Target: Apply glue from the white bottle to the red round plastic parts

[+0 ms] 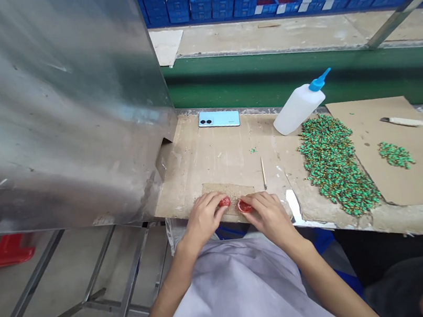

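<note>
At the front edge of the workbench, my left hand [205, 216] pinches a small shiny red piece [225, 202] with a rounded outer side. Just to its right, my right hand [265, 211] grips a red hollow cup-like piece [244, 206] with a pale rim, its opening facing up and toward me. The two red pieces are a short gap apart. Beneath them lies a small brown cardboard piece [216, 187]. A thin wooden stick [263, 173] rests on the bench beyond my right hand.
A white squeeze bottle [297, 109] with a blue nozzle stands behind a large pile of small green and gold pieces [335, 164]. A light blue phone [219, 119] lies near the back. A knife [402, 121] is on cardboard at right. A metal panel [60, 107] borders the left.
</note>
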`<state>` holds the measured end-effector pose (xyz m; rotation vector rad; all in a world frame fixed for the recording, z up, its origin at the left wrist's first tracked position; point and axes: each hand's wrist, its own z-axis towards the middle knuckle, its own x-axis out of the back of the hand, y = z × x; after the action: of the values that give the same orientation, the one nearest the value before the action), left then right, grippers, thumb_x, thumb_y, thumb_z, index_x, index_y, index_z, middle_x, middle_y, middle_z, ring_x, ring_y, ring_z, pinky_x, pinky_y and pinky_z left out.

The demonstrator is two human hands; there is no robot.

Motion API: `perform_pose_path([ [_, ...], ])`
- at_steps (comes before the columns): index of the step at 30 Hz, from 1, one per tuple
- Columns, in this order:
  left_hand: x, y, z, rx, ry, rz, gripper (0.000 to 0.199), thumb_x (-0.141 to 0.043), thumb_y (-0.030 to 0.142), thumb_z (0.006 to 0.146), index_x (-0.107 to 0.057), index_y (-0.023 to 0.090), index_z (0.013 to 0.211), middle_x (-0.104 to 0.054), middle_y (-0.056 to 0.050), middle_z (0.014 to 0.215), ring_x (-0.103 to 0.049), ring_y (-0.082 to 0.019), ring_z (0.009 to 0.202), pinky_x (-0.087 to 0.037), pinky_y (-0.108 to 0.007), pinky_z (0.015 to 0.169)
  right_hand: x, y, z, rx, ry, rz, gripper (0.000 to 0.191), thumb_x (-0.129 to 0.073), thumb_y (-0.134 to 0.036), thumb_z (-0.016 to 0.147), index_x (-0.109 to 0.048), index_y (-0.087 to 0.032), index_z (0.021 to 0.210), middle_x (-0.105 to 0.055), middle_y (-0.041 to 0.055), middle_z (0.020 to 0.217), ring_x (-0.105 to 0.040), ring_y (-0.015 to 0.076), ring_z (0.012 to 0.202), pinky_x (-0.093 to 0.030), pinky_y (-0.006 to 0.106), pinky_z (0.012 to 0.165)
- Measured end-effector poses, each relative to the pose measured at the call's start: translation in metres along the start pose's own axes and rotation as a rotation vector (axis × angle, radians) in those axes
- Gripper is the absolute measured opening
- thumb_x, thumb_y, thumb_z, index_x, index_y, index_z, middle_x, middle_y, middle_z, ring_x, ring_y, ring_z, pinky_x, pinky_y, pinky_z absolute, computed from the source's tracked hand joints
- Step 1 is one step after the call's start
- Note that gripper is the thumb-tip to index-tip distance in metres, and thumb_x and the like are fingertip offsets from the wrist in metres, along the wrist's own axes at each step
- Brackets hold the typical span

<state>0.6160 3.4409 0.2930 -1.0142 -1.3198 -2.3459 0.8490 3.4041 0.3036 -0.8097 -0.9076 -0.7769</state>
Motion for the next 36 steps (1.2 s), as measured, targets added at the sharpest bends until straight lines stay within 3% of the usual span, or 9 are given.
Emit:
perform_pose_path([
  [21,0.002,0.0,0.001,-0.001,-0.006,0.009,0.021,-0.06,0.022,0.102,-0.065,0.022,0.123,-0.071,-0.008,0.121,-0.067,-0.025,0.111,-0.055,-0.044,0.099,-0.005,-0.005,0.001,-0.026,0.045,0.028,0.024,-0.065,-0.027,0.101,-0.061,-0.017,0.122,-0.072,0.008,0.11,-0.062,0.0259,0.1,-0.042,0.038,0.083],
  [26,0.005,0.009,0.005,-0.061,0.024,0.016,0.034,-0.07,0.027,0.097,-0.062,0.021,0.13,-0.069,-0.01,0.125,-0.063,-0.027,0.117,-0.054,-0.047,0.102,-0.007,-0.004,-0.001,-0.039,0.028,0.039,0.027,-0.069,-0.025,0.098,-0.062,-0.016,0.122,-0.072,0.0074,0.112,-0.061,0.026,0.103,-0.041,0.037,0.084],
  [31,-0.005,0.024,0.016,-0.158,0.036,0.006,0.025,-0.069,0.028,0.098,-0.065,0.02,0.122,-0.071,-0.008,0.119,-0.062,-0.025,0.115,-0.053,-0.046,0.104,-0.005,-0.005,0.0,-0.037,0.026,0.044,0.022,-0.067,-0.023,0.098,-0.063,-0.016,0.118,-0.072,0.0082,0.112,-0.06,0.0267,0.103,-0.041,0.038,0.083],
  [36,-0.016,0.027,0.02,-0.15,0.023,0.04,0.023,-0.072,0.023,0.095,-0.067,0.018,0.117,-0.072,-0.007,0.116,-0.061,-0.026,0.114,-0.053,-0.046,0.103,-0.003,-0.006,0.002,-0.032,0.039,0.03,0.018,-0.064,-0.023,0.1,-0.063,-0.016,0.117,-0.072,0.0078,0.111,-0.06,0.0258,0.103,-0.042,0.038,0.083],
])
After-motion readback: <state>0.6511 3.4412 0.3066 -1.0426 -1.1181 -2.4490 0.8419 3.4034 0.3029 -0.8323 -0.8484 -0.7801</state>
